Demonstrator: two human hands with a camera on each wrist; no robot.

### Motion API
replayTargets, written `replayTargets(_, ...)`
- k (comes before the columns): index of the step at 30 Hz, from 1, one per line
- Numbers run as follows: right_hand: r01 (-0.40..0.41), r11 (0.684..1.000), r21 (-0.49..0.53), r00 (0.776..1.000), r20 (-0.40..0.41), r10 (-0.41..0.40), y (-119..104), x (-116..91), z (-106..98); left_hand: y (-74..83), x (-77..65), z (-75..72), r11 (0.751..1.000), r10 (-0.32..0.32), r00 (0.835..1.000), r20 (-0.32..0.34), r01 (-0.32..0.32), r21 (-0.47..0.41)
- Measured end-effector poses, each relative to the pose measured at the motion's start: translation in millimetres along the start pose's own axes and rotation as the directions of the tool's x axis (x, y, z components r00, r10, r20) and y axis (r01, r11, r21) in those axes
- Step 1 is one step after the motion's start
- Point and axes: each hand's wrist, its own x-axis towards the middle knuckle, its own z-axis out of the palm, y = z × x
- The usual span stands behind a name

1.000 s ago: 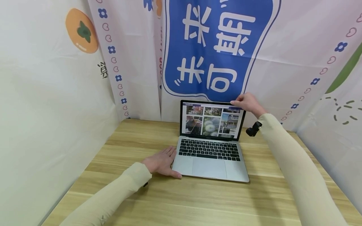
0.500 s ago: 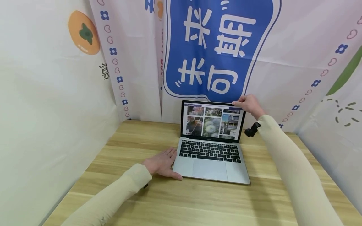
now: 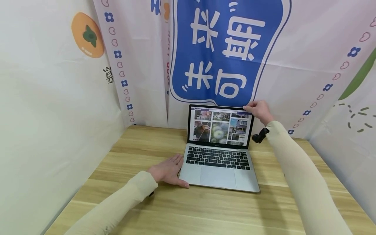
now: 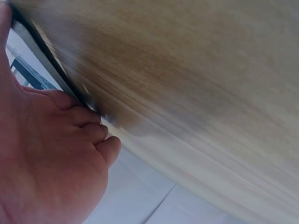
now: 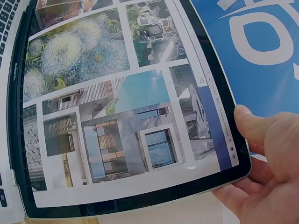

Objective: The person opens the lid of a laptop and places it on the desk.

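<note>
A silver laptop (image 3: 218, 178) stands unfolded on the wooden table, its lit screen (image 3: 220, 126) showing rows of pictures. My right hand (image 3: 259, 111) pinches the lid near its top right corner. In the right wrist view, the thumb of the right hand (image 5: 275, 154) lies at the lid's top edge, with fingers partly hidden behind the corner. My left hand (image 3: 168, 170) rests along the left side of the laptop's base, fingers extended and thumb near the front left corner. The left wrist view shows the palm of the left hand (image 4: 56, 149) beside the base's edge.
The wooden table (image 3: 211, 212) extends in front of the laptop and to both sides. Close behind the lid hangs a printed cloth (image 3: 144, 81) with a large blue sign. Pale cloth walls flank the table left and right.
My right hand has slid slightly to the right along the lid's top edge. The left hand keeps its place against the base. The head view has shifted a little.
</note>
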Motion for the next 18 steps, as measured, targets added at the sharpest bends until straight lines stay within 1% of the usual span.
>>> replayTargets(3,-0.008,1.000,0.024,1.000,-0.019,0.009,2.4,1.1,2.6,-0.7,0.0,1.2,1.000,0.004,1.000,-0.001,-0.004,-0.004)
replayTargets(12,-0.004,0.997,0.081,0.999,-0.038,0.007,10.4,6.6,6.5,-2.0,-0.9,1.7,1.000,0.004,1.000,-0.007,-0.004,0.007)
replayTargets(15,-0.005,0.993,0.120,0.999,-0.052,0.011,13.5,9.1,8.0,-2.1,-1.3,1.6,1.000,0.001,1.000,-0.003,-0.001,0.001)
replayTargets(18,-0.027,0.983,0.184,0.997,-0.065,0.039,16.6,9.4,8.5,-1.8,-0.9,1.6,1.000,0.005,1.000,-0.002,-0.005,0.005)
